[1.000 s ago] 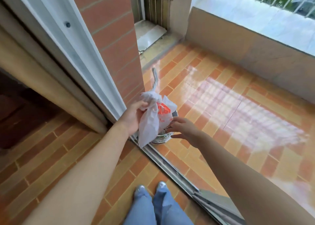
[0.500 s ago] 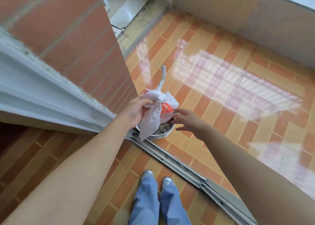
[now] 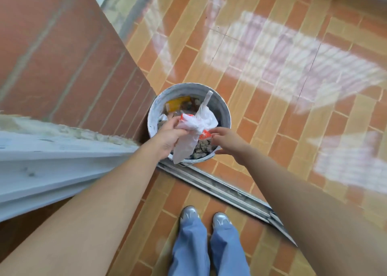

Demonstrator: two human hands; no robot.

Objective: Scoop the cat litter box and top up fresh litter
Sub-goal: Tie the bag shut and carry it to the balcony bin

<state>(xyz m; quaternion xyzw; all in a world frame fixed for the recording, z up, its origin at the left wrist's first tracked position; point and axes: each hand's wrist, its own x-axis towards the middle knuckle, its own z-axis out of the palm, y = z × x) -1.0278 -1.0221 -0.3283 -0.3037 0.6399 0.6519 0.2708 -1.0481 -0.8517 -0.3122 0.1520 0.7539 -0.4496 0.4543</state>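
A knotted white plastic bag [image 3: 195,125] with an orange-red print hangs over a round grey bucket [image 3: 222,106] on the balcony floor. My left hand [image 3: 168,136] is closed on the bag at its knot, holding it above the bucket's opening. My right hand [image 3: 227,140] hovers at the bag's right side with fingers apart, fingertips by the orange print, holding nothing. Inside the bucket lie grey clumps [image 3: 201,148] and a yellow wrapper [image 3: 177,104]. No litter box or scoop is in view.
A metal sliding-door track [image 3: 219,186] crosses the floor between my shoes [image 3: 204,215] and the bucket. A red brick wall [image 3: 62,56] and a white door frame [image 3: 52,160] stand at left. Glossy orange tiles [image 3: 293,108] stretch to the right.
The view has tipped down and closer over the bucket, whose inside now shows. The bag has come lower, right over the opening. My right hand still hovers open beside it.
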